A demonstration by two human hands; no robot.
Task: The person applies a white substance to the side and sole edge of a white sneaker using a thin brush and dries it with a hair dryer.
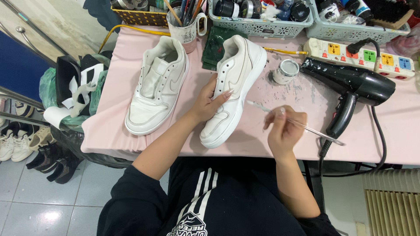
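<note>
Our right hand (pixel 284 129) pinches a thin brush (pixel 294 123), light and springy we judge, held at mid-shaft. Our left hand (pixel 205 104) clamps the sneaker (pixel 234 89) at its midfoot, near the pink table's (pixel 118 87) front edge; its leather looks soft yet firm enough to grip. Beside it lies its pair (pixel 157 85); a hairdryer (pixel 354 87) and paint jar (pixel 285 71) crowd the right, leaving little free room.

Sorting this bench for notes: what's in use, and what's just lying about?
In use: left hand steadying the right-hand white shoe; right hand holding a thin brush; small open paint jar.
Lying about: other white shoe, black hair dryer, power strip, brush mug.
</note>
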